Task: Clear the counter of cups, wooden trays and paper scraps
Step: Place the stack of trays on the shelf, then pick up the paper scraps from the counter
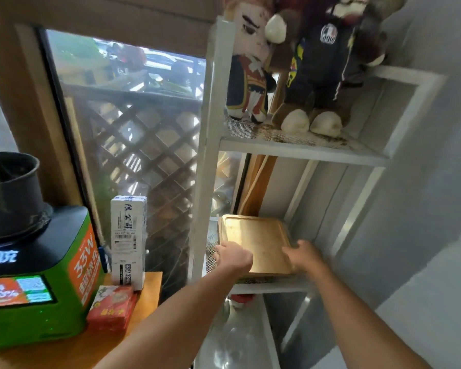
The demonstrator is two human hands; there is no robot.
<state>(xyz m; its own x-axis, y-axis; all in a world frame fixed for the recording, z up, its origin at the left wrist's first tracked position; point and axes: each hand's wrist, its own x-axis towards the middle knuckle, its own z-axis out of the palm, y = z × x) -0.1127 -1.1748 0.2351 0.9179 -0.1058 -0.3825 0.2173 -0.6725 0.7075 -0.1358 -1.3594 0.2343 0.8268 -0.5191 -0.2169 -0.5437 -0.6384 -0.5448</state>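
Note:
A square wooden tray lies flat on the middle mesh level of a white metal shelf. My left hand grips the tray's near left edge. My right hand holds its near right corner. Both arms reach forward from the bottom of the view. The tray's near edge is partly hidden by my hands. No cups or paper scraps are in sight.
Two plush toys stand on the upper shelf level. On the wooden counter at left are a green machine, a white box, a red packet and a black pot. A window with lattice is behind.

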